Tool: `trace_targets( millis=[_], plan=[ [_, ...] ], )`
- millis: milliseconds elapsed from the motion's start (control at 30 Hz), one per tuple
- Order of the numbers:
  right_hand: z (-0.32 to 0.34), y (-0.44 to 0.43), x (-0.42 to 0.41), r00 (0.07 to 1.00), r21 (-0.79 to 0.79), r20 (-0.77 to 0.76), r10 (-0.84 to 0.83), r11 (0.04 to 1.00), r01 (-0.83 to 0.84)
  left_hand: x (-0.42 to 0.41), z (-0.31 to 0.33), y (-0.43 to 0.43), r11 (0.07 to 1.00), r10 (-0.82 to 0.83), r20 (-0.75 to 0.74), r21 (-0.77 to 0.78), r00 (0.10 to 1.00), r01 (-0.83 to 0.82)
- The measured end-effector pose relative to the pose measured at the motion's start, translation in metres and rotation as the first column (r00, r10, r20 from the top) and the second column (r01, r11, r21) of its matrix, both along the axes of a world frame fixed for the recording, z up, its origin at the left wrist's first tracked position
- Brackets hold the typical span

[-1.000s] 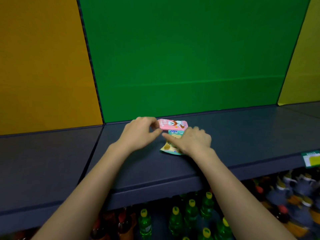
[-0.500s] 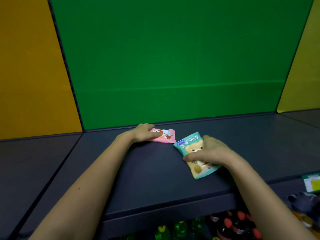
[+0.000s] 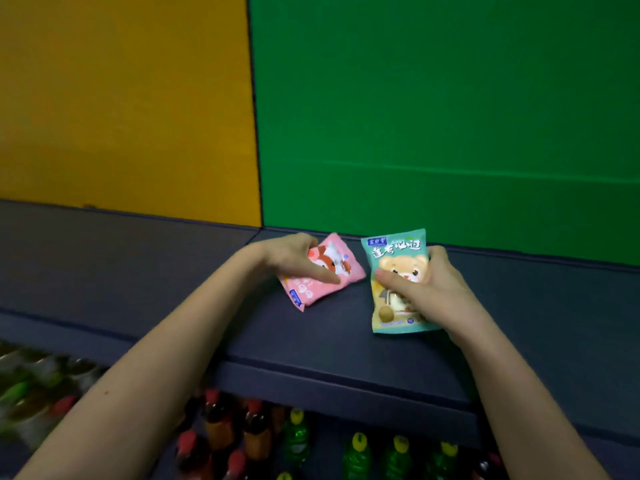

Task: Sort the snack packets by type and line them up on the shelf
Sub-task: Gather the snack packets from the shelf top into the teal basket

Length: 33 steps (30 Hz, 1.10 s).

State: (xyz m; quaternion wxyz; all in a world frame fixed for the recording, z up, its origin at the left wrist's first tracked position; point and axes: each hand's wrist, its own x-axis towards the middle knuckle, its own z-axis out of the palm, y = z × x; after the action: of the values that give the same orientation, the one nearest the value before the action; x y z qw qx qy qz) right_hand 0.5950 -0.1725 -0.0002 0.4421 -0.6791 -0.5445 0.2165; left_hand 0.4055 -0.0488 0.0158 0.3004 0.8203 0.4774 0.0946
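Observation:
A pink snack packet (image 3: 313, 287) with a cartoon animal lies tilted on the dark blue shelf (image 3: 311, 344). My left hand (image 3: 294, 259) grips its left end, thumb across the front. Just to its right a teal packet (image 3: 398, 254) with a bear picture is raised at its top end. My right hand (image 3: 426, 285) holds that packet from the right, thumb over the front and fingers behind. The two packets sit side by side, a small gap apart.
A green back panel (image 3: 450, 116) and an orange one (image 3: 121, 98) rise behind the shelf. Below the shelf's front edge stand several bottles (image 3: 298, 434) with red, yellow and green caps. Bare shelf extends left and right of the packets.
The stacked packets have been pulled apart. My left hand slid the pink one aside and now grips it; my right hand turned the teal one more upright. The camera view has shifted.

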Motion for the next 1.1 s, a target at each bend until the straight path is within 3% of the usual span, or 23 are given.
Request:
trace_targets(
  millis=[100,200,267,333,467,533,833,967,1100],
  plan=[
    [0.004,0.007,-0.047,0.984,0.100,-0.055,0.169,0.982,-0.163,-0.062,0.007,-0.033,0.966,0.216,0.234,0.091,0.948,-0.242],
    [0.004,0.009,-0.108,0.929,0.155,-0.113,0.352,0.930,-0.334,-0.134,0.006,-0.078,0.872,0.391,0.492,0.073,0.778,-0.485],
    [0.001,0.006,-0.155,0.869,0.164,-0.141,0.474,0.877,-0.451,-0.187,-0.002,-0.116,0.787,0.497,0.587,0.005,0.639,-0.616],
    [-0.005,-0.001,-0.203,0.807,0.147,-0.166,0.567,0.823,-0.549,-0.240,-0.014,-0.159,0.661,0.592,0.648,-0.052,0.478,-0.748],
    [-0.028,-0.023,-0.306,0.664,0.074,-0.228,0.712,0.692,-0.718,-0.340,-0.044,-0.257,0.317,0.700,0.696,-0.105,0.158,-0.942],
    [-0.041,-0.042,-0.362,0.593,0.060,-0.226,0.773,0.618,-0.784,-0.383,-0.062,-0.309,0.175,0.719,0.695,-0.140,0.029,-0.975],
    [-0.121,-0.168,-0.610,0.271,-0.056,-0.332,0.904,0.268,-0.962,-0.543,-0.147,-0.505,-0.243,0.699,0.593,-0.329,-0.399,-0.913],
    [-0.165,-0.206,-0.694,0.215,-0.136,-0.395,0.893,0.174,-0.975,-0.604,-0.187,-0.547,-0.327,0.631,0.571,-0.418,-0.525,-0.847],
    [-0.208,-0.217,-0.758,0.231,-0.243,-0.384,0.894,0.144,-0.959,-0.663,-0.230,-0.560,-0.404,0.568,0.499,-0.524,-0.655,-0.750]
  ],
)
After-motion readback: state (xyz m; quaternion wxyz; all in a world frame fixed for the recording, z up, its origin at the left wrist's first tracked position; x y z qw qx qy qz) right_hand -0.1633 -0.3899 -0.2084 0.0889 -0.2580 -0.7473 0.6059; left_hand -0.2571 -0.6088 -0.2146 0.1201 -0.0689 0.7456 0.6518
